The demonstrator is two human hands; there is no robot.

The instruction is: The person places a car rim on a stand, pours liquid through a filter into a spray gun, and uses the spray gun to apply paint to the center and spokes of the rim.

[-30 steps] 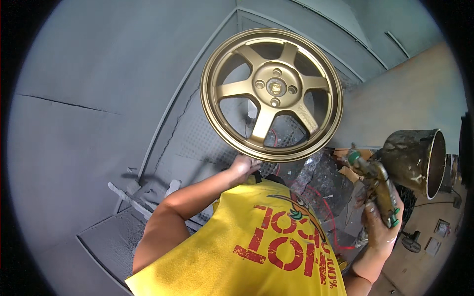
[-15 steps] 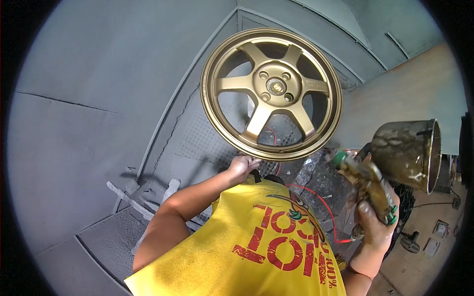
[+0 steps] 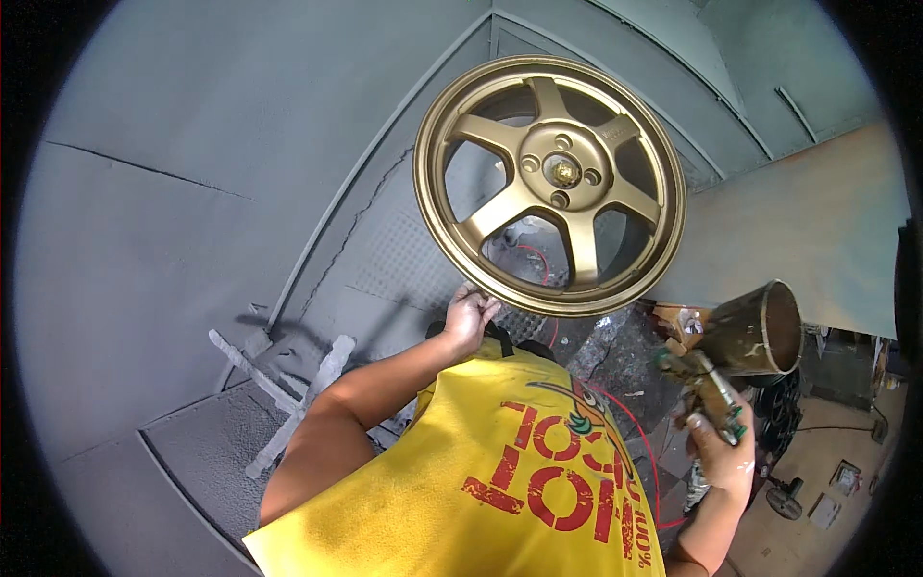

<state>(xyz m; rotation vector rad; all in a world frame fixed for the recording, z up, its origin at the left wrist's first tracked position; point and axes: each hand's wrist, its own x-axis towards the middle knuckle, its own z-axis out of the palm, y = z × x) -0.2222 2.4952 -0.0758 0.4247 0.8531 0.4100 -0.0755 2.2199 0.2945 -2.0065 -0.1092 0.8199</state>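
A gold six-spoke car wheel rim (image 3: 586, 227) faces up in front of me; whatever bears it is hidden behind it. My left hand (image 3: 467, 317) is at the rim's near edge, its fingers curled against the lip. In my right hand (image 3: 719, 447) is a paint spray gun (image 3: 710, 392) with green fittings and a large, paint-stained cup (image 3: 755, 332) on top. My fingers wrap round its handle, to the right of the rim and apart from it. No spray shows.
A red air hose (image 3: 642, 423) runs along the stained floor on the right. Grey walls (image 3: 221, 87) stand at the left and far side. Grey-coated stand arms (image 3: 306, 404) lie at lower left. A small black fan (image 3: 785, 498) is at far right.
The rim has turned, its spokes now at different angles. My right hand has lowered and drawn the spray gun slightly left, its cup tilting differently. My left hand stays at the rim's edge.
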